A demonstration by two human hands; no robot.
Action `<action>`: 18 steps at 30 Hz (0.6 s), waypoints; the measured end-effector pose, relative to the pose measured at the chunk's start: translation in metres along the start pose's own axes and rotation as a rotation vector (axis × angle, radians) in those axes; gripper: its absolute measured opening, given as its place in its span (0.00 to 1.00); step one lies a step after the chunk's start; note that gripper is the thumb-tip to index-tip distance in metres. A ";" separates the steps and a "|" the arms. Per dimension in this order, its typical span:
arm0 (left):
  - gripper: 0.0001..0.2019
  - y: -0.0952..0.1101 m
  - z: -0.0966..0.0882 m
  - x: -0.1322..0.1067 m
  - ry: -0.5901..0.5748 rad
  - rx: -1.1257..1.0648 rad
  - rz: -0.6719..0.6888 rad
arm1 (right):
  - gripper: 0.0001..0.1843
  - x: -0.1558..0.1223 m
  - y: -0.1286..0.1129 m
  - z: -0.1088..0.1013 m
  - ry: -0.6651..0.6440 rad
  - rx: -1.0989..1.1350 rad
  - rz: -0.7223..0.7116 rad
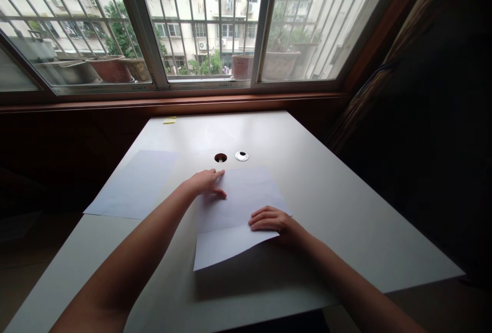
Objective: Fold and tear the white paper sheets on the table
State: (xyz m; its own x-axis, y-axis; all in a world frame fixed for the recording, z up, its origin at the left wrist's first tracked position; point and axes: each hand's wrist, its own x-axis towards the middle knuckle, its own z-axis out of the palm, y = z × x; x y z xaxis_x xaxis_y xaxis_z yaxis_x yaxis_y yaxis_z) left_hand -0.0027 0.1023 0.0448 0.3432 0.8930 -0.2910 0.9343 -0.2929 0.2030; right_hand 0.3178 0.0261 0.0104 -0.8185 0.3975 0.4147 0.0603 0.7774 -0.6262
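Observation:
In front of me lies a sheet of white paper [242,194] with a crease across its lower part. The part nearest me tilts up off the table and casts a shadow beneath. My left hand [207,183] rests at the sheet's upper left edge, thumb and fingers apart, holding nothing. At the right edge, by the crease, my right hand [271,220] has its fingers together on top of the sheet. Its thumb is hidden, and the near corner of the paper covers part of that hand, which grips the edge.
A second white sheet [130,184] lies at the table's left edge. Beyond the paper are a round cable hole [220,158] and its loose cover [242,156]. Yellow slips [169,120] sit at the far left corner of the white table [369,241]. A barred window [207,25] stands behind.

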 end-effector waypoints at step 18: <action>0.54 0.001 -0.002 0.005 -0.128 0.027 -0.023 | 0.19 0.025 -0.015 0.004 0.293 0.027 0.727</action>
State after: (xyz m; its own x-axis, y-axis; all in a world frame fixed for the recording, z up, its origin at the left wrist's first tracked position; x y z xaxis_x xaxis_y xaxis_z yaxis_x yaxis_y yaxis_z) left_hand -0.0007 0.1069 0.0454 0.3293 0.8494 -0.4125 0.9438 -0.2832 0.1702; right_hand 0.2942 0.0219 0.0272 -0.3946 0.9176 0.0489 0.5064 0.2616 -0.8217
